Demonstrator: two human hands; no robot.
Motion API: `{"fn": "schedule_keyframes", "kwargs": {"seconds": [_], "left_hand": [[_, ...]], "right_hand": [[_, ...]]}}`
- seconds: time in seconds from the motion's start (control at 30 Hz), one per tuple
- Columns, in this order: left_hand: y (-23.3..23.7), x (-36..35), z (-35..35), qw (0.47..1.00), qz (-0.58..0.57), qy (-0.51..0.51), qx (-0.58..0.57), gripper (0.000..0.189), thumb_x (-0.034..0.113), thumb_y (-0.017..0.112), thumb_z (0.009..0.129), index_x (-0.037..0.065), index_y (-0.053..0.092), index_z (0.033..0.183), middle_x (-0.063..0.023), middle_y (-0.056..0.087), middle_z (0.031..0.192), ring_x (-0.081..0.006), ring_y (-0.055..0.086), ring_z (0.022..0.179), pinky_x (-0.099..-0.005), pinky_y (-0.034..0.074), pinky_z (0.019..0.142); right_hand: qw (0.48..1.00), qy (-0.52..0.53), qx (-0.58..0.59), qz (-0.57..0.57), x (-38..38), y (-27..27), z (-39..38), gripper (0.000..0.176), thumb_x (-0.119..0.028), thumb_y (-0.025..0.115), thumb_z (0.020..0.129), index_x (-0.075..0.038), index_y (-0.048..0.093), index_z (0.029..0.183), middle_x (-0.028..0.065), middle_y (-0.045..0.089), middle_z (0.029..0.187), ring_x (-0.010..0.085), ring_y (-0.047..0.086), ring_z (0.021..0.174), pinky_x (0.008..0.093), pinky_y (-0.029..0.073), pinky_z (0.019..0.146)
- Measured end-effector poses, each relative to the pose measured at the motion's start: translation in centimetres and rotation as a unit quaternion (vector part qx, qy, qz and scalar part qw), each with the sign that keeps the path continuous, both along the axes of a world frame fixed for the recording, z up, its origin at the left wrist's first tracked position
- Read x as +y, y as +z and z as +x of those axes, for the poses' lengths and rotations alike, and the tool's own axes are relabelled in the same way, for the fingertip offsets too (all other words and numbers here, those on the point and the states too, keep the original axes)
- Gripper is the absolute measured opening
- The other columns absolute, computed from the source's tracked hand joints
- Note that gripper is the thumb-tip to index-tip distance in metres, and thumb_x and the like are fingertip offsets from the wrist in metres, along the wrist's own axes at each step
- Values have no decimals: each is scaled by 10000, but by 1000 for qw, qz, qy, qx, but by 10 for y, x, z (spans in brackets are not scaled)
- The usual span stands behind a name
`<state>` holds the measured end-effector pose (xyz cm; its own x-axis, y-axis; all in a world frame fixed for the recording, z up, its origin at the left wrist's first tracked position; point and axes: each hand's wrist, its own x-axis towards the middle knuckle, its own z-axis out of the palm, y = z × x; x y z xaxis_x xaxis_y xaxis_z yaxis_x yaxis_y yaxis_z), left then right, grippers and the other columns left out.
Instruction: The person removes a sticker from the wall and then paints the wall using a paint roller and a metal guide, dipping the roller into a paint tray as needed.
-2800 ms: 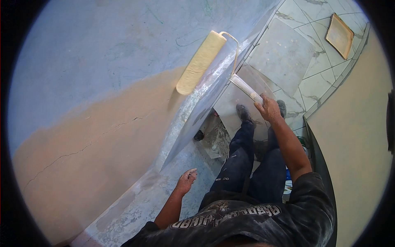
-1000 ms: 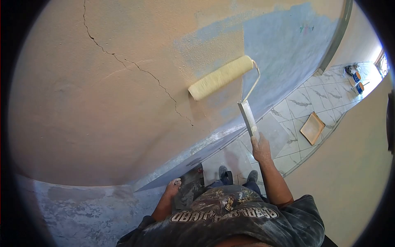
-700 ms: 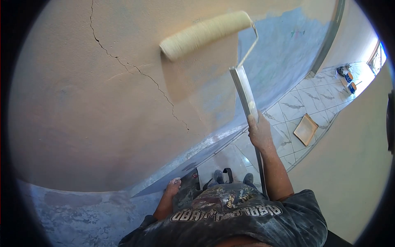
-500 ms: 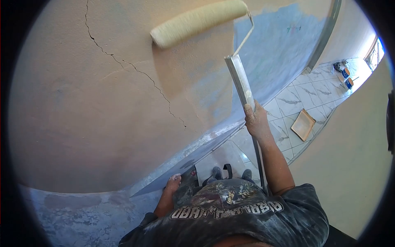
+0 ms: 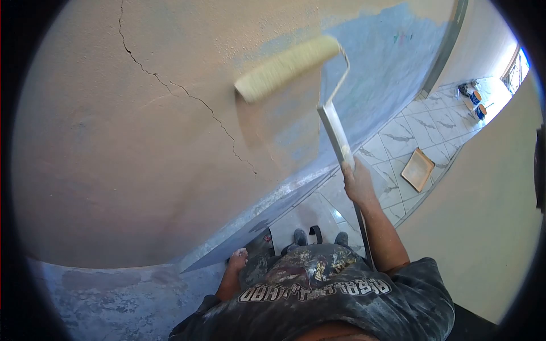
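Observation:
A long cream paint roller (image 5: 287, 68) on a bent wire frame is on or just off the peach-painted wall (image 5: 142, 187), slightly blurred. Its metal pole (image 5: 336, 135) slants down toward my body on the right. My right hand (image 5: 358, 181) is wrapped round this pole, dusty with paint. Low beside my dark, paint-stained shirt (image 5: 318, 284) is my left hand (image 5: 239, 260), fingers curled and whitened; whether anything is in them is hidden. Bluish-grey wall patches (image 5: 387, 57) show right of the roller and under it.
A jagged crack (image 5: 199, 102) runs down the wall. On the marble-patterned tile floor (image 5: 398, 133) lies a shallow paint tray (image 5: 418, 169). Blue-labelled buckets (image 5: 478, 105) stand farther off near a bright opening. Another pale wall (image 5: 489, 216) borders the right side.
The roller has moved down and a little right along the wall, its sleeve now blurred. My right hand has come down slightly with the pole. The left hand stays low, shifted only slightly.

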<state>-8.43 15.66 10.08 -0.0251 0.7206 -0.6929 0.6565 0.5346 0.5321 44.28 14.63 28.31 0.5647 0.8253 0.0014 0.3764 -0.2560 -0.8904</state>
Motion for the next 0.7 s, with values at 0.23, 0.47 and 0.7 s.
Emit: {"fn": "schedule_keyframes", "kwargs": {"seconds": [0.23,0.47,0.7], "left_hand": [[-17,7,23,999,-3,-35,-34,437,310,562,914,9,557,1231,-43,615,893,-120,574,679,-279,472,558],[-9,9,18,998,-3,17,-68,359,282,537,946,82,549,1245,-28,601,967,-113,548,740,-264,474,588],[8,-13,-12,997,-60,-32,31,362,278,512,954,98,532,1267,-19,600,978,-119,547,737,-276,467,596]], "right_hand": [[999,-15,22,34,28,71,10,637,-561,433,902,58,557,991,297,594,814,466,587,840,480,449,731],[1000,2,11,-4,10,-14,14,660,-589,440,893,48,570,1008,291,607,822,468,596,860,494,452,749],[995,-20,-41,-91,-29,-110,1,704,-592,451,888,48,547,1165,315,621,898,467,598,921,499,468,805]]}}
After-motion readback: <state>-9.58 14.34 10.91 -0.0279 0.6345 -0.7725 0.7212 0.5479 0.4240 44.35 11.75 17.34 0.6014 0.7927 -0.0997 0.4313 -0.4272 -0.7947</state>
